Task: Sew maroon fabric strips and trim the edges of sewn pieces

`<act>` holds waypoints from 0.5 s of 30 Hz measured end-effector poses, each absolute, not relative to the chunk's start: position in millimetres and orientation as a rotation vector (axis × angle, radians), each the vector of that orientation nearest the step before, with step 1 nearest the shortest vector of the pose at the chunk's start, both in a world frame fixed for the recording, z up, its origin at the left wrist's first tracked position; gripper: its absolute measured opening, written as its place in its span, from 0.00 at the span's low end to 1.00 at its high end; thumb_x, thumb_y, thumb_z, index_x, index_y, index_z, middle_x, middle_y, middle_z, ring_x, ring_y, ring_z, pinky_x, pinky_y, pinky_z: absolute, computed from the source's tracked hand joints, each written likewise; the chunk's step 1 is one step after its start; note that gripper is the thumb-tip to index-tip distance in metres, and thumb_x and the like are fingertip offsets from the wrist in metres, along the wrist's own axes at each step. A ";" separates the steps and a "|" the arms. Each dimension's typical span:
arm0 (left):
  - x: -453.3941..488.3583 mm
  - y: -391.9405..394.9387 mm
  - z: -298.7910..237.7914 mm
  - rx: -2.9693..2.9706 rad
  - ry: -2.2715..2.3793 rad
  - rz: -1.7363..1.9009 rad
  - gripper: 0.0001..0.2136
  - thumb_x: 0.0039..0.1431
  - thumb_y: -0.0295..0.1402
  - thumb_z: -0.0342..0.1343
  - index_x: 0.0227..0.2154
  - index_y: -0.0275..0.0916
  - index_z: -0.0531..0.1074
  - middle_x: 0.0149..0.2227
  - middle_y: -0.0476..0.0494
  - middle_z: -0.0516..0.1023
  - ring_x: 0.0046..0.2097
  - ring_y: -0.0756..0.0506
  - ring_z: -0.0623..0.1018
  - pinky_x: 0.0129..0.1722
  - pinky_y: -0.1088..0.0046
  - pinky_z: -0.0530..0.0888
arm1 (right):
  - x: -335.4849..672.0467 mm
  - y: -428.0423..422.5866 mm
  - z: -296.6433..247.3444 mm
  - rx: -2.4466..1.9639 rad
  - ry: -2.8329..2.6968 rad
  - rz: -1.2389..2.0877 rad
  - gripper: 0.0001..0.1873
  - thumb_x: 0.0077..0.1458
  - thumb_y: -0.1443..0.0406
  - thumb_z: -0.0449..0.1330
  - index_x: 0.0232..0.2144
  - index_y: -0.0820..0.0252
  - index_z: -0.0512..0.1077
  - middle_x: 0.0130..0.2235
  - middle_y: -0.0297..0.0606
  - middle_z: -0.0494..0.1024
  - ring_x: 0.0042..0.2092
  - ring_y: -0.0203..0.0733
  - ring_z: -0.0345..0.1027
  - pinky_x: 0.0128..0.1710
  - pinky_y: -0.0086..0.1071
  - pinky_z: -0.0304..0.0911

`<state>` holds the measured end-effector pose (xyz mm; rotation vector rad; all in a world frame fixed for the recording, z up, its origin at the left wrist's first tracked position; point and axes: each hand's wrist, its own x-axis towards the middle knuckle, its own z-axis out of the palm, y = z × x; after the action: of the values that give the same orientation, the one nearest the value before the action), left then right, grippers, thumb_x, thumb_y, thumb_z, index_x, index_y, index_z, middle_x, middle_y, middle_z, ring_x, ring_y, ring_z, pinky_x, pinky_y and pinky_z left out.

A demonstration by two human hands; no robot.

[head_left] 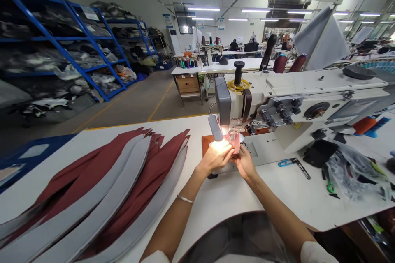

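Note:
A small red fabric piece (pixel 237 144) lies under the needle area of a white sewing machine (pixel 308 86), lit by a bright work lamp (pixel 215 127). My left hand (pixel 217 157) presses its closed fingers on the piece from the left, just below the lamp. On the other side, my right hand (pixel 246 163) pinches the lower right edge of the same fabric. The fingertips of both hands nearly meet in front of the presser foot. Part of the fabric is hidden behind my fingers.
Left on the white table lie long curved maroon and grey fabric panels (pixel 120 185). To the right are blue-handled thread snips (pixel 293 165), a crumpled clear plastic bag (pixel 354 172), and orange thread (pixel 364 125). Blue shelves (pixel 89 41) with bagged goods stand at the far left.

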<state>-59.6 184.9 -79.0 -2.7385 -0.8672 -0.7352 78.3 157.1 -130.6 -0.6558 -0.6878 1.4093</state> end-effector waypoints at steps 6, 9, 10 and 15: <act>-52.5 182.8 -88.9 -2.624 -0.998 -0.891 0.14 0.67 0.36 0.43 0.37 0.38 0.73 0.36 0.41 0.75 0.39 0.44 0.73 0.41 0.67 0.68 | 81.2 162.4 -130.8 -0.679 -0.736 1.394 0.10 0.44 0.65 0.65 0.32 0.60 0.72 0.30 0.34 0.76 0.30 0.37 0.70 0.33 0.34 0.72; -48.5 182.4 -95.0 -2.577 -1.046 -1.002 0.12 0.66 0.36 0.45 0.38 0.39 0.73 0.37 0.41 0.76 0.41 0.44 0.74 0.43 0.66 0.69 | 88.5 158.8 -128.3 -0.699 -0.789 1.401 0.11 0.45 0.63 0.64 0.33 0.62 0.72 0.32 0.36 0.77 0.32 0.38 0.72 0.34 0.34 0.72; -47.3 182.7 -97.0 -2.566 -1.061 -1.034 0.12 0.66 0.35 0.46 0.38 0.39 0.73 0.38 0.41 0.76 0.41 0.44 0.74 0.43 0.66 0.69 | 92.3 156.3 -126.4 -0.727 -0.838 1.417 0.13 0.46 0.62 0.64 0.34 0.62 0.71 0.32 0.37 0.77 0.32 0.39 0.72 0.34 0.34 0.72; -43.5 187.6 -106.7 -2.524 -1.090 -1.092 0.10 0.65 0.33 0.48 0.39 0.40 0.74 0.38 0.42 0.78 0.41 0.45 0.75 0.41 0.67 0.70 | 109.2 149.7 -108.5 -1.097 -1.193 1.164 0.27 0.49 0.53 0.63 0.46 0.57 0.59 0.32 0.35 0.77 0.28 0.40 0.73 0.27 0.34 0.70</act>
<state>-43.5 187.6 -106.7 -2.5244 -1.0898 -1.0923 109.2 149.7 -108.5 -1.0973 -1.1930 1.1639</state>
